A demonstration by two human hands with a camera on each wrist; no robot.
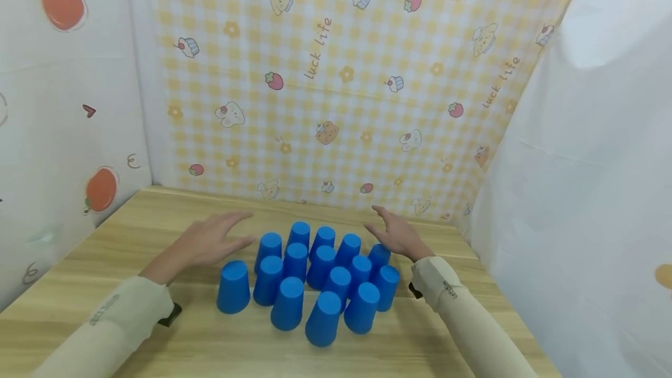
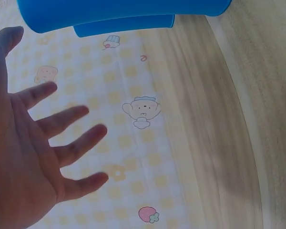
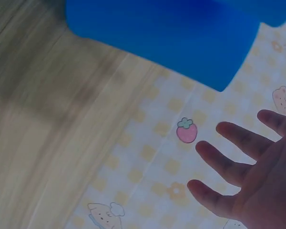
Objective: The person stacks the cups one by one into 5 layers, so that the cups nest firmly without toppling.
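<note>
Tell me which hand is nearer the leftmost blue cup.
Left. The left hand is just beyond the leftmost blue cup; the right hand is across the other blue cups, at their right edge.

Both wrist views cut off blue cups (image 2: 124,8) at the top.

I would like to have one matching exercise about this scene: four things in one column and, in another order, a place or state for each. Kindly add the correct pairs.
Column one
1. blue tapered cups
2. yellow-and-white checked cloth
3. the person's bare left grip
4. pale wood-grained tabletop

Column two
A. spread, holding nothing
B. beneath the cups
C. standing narrow end up
D. hanging at the back

Pairs: 1-C, 2-D, 3-A, 4-B
</note>
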